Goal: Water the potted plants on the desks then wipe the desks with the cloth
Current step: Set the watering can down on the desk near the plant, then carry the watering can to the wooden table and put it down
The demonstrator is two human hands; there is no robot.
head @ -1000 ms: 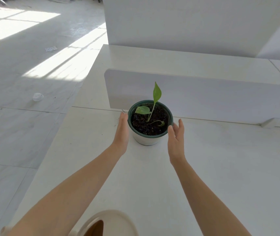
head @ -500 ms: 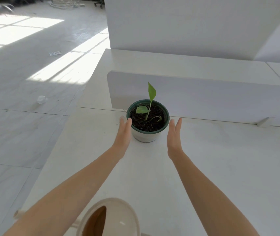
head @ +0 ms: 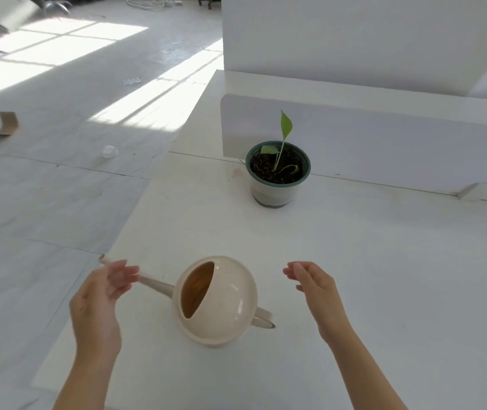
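A small potted plant with a green-rimmed pot and one upright leaf stands on the white desk, close to the low divider. Nearer to me sits a round cream watering can, its long spout pointing left and its handle to the right. My left hand hovers over the spout with fingers relaxed, holding nothing. My right hand floats to the right of the can, fingers loosely bent, also empty. No cloth is in view.
A white divider panel runs across the desk behind the pot, with a second desk beyond it. The desk's left edge drops to a pale floor with a small clear cup and a piece of cardboard.
Both hands have drawn back from the sides of the pot toward me and now flank the watering can. The view has pulled back, bringing the whole can into sight.
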